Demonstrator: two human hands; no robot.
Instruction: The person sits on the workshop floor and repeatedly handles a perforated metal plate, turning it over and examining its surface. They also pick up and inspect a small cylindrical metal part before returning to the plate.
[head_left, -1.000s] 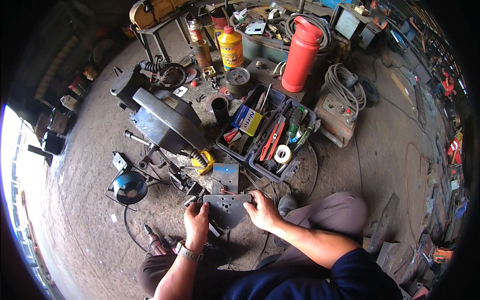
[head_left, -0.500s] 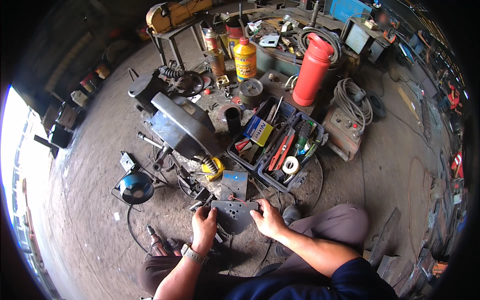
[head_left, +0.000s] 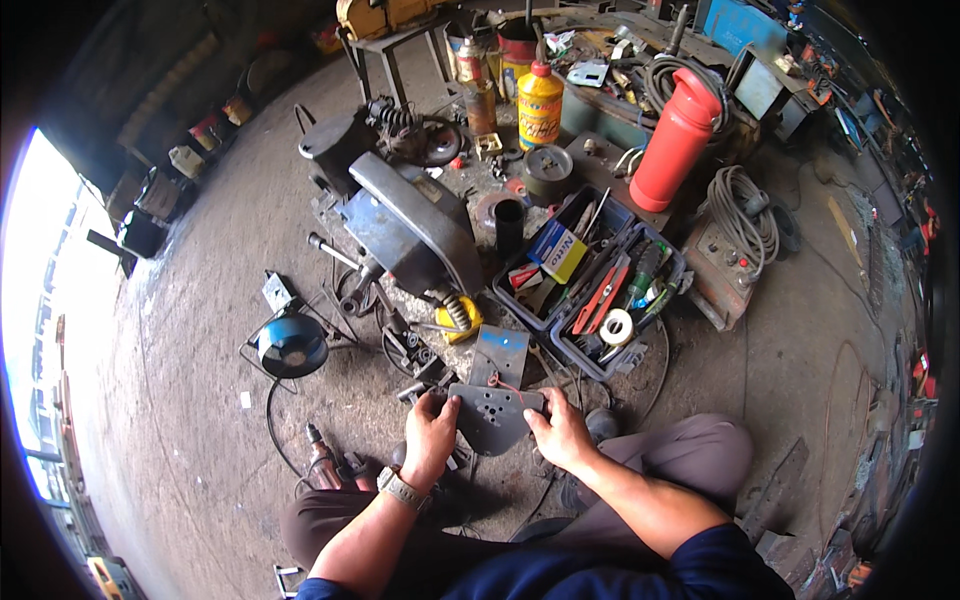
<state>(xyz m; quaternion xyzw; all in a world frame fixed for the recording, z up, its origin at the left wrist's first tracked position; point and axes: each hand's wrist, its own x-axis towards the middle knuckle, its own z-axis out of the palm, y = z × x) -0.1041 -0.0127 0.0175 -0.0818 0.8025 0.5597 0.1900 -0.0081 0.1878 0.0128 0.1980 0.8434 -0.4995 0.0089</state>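
A dark flat metal plate with several drilled holes [head_left: 492, 425] is held level over my lap between both hands. My left hand [head_left: 431, 440], with a watch at the wrist, grips its left edge, thumb on top. On the opposite edge my right hand [head_left: 562, 430] closes the same way; the fingers beneath are hidden. A thin red wire [head_left: 508, 384] lies at the plate's far edge. Just beyond is a second metal plate with a blue mark [head_left: 499, 352]. To its left stands a bench drill press head [head_left: 410, 225] beside a yellow tape measure [head_left: 459, 320].
An open toolbox [head_left: 560, 345] with cutters and a tape roll stands ahead right, near a red bottle [head_left: 675, 145]. A yellow bottle [head_left: 540, 108] stands farther back. At left are a small blue fan [head_left: 290, 346] and a power drill [head_left: 325, 460]. Cables trail over the floor.
The whole scene has shifted right in view as the head turned slightly left. Both hands still hold the drilled plate, which looks little changed.
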